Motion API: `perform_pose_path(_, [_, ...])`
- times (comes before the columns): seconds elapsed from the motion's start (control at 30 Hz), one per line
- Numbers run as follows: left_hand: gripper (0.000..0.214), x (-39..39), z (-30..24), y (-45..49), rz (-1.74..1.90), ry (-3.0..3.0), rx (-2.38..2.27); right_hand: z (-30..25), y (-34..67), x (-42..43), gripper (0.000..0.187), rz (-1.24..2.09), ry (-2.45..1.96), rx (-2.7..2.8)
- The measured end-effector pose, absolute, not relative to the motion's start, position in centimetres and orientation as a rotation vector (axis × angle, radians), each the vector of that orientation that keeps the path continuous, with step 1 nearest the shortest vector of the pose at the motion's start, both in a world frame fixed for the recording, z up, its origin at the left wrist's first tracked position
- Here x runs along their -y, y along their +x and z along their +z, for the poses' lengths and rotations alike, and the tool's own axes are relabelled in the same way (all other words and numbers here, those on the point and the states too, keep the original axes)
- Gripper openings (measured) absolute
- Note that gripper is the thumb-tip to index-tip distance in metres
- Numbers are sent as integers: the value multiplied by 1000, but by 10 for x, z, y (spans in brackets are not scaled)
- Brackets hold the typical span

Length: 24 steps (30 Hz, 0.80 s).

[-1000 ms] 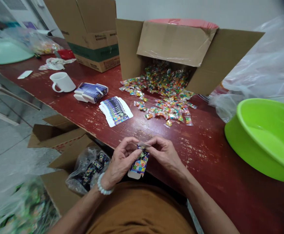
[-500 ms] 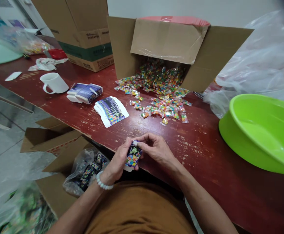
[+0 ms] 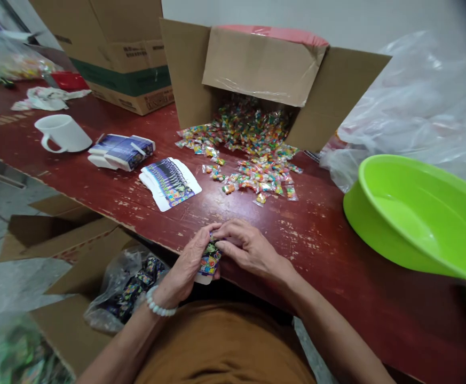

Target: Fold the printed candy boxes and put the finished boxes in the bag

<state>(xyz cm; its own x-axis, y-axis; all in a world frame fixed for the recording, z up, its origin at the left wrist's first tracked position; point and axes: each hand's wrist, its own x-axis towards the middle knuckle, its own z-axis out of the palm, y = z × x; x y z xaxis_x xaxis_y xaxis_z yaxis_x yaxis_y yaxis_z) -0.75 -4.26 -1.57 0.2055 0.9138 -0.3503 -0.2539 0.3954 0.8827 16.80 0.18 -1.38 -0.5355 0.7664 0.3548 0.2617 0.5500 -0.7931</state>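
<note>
A small printed candy box [image 3: 209,261], dark with colourful pictures, is held between both hands just off the table's front edge. My left hand [image 3: 188,261] wraps round its left side, and a white flap shows at its lower end. The fingers of my right hand [image 3: 249,246] are bent over the upper end of the box and cover it; whether they grip it or only press on it is hidden. Beyond the hands lies a fan of flat printed boxes [image 3: 172,184], with a bundle of folded ones [image 3: 123,151] to its left.
Small wrapped candies [image 3: 252,176] spill from a tipped cardboard carton [image 3: 257,64]. A green basin [image 3: 396,234] stands right, a white mug [image 3: 62,133] left. Below the table edge, an open carton [image 3: 68,320] and a bag of dark packets [image 3: 132,288] sit at the left.
The view has swung right, so things on the table appear farther left. My right fingers have moved over the top of the box, covering its upper end.
</note>
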Motion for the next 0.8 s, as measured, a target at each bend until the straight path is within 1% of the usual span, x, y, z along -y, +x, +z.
perform_pose_path(0.07, [49, 43, -13, -8, 937, 702, -986, -22, 181, -21, 17, 790, -948, 2076])
perform_pose_path(0.13, [47, 44, -11, -11, 939, 612, -963, -35, 196, -44, 20, 481, -1248, 2005])
perform_pose_path(0.2, [46, 43, -12, -18, 961, 569, -994, -48, 210, -64, 30, 200, -1556, 2000])
perform_pose_path(0.23, [45, 42, -13, -22, 975, 573, -1019, -54, 215, -72, 35, 95, -1665, 2025])
perform_pose_path(0.3, [43, 39, -14, -30, 970, 619, -1068, -63, 221, -82, 34, -32, -1772, 2112])
perform_pose_path(0.4, [45, 35, -13, -42, 940, 707, -1120, -69, 224, -85, 23, -81, -1779, 2199])
perform_pose_path(0.5, [58, 32, -7, -49, 924, 734, -1137, -69, 227, -83, 29, -95, -1777, 2207])
perform_pose_path(0.57, [59, 31, -4, -50, 882, 722, -1129, -70, 232, -82, 34, -102, -1775, 2190])
perform_pose_path(0.63, [53, 30, -5, -50, 853, 705, -1142, -72, 236, -81, 35, -100, -1765, 2170])
perform_pose_path(0.8, [35, 29, -12, -48, 906, 704, -1170, -72, 235, -81, 32, -60, -1744, 2163])
